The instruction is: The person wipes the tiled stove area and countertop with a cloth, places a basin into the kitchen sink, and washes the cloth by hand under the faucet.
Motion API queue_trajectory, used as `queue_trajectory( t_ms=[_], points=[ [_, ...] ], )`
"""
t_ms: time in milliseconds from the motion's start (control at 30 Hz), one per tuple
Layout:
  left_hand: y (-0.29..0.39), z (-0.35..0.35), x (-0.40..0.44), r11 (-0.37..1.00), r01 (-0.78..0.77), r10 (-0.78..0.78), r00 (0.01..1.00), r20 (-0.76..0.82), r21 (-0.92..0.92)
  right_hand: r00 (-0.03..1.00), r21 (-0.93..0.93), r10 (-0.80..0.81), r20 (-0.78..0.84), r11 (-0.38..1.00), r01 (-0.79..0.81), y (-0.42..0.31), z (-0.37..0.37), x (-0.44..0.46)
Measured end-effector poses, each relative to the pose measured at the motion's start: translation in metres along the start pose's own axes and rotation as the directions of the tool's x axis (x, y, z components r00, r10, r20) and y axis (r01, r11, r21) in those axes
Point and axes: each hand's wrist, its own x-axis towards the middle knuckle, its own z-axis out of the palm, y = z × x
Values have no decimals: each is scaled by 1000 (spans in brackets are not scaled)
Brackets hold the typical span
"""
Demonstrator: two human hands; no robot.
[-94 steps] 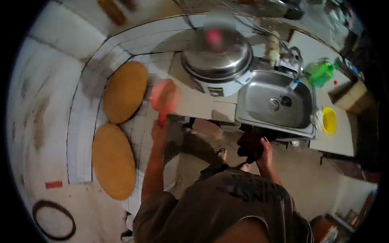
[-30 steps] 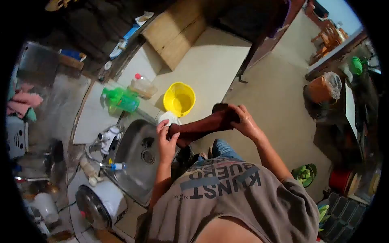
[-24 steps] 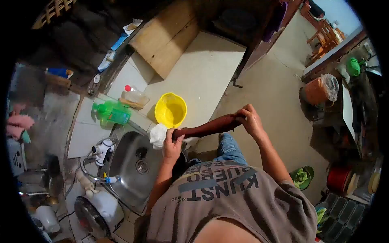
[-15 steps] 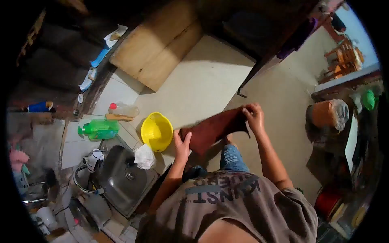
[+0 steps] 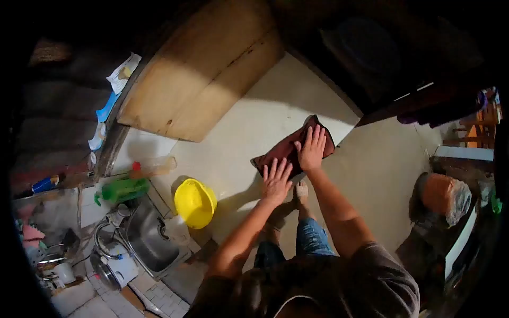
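A green bottle, contents unclear, is seen left of the yellow bowl. Right of the bowl, on pale counter, a dark-red, dark-edged cloth is touched by left hand and right hand, fingers outstretched, slightly spread.

Yellow basin: left, beside the sink
Green bottle: left, beyond the sink
Wooden panel: far left
Orange bin: right
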Motion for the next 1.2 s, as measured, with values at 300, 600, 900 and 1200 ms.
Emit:
queue_trajectory(
  t_ms=[300, 600, 900, 1200],
  points=[
    [-30, -2, 105, 997, -23, 30, 995, -93, 75, 990, -237, -138, -19, 963, 129, 2, 28, 118],
    [-83, 8, 103, 979, 193, -154, 908, -390, 62, 899, -194, -432, 75, 878, 438, -69, 86, 168],
    [-85, 5, -23, 945, 323, -327, 906, -270, -60, 735, 8, -640, 222, 755, 655, -141, 96, 73],
    [-82, 17, -191, -399, -332, -878, 407, 252, -855, 620, 171, -652, 435, 737, 654, -193, 63, -72]
  ],
)
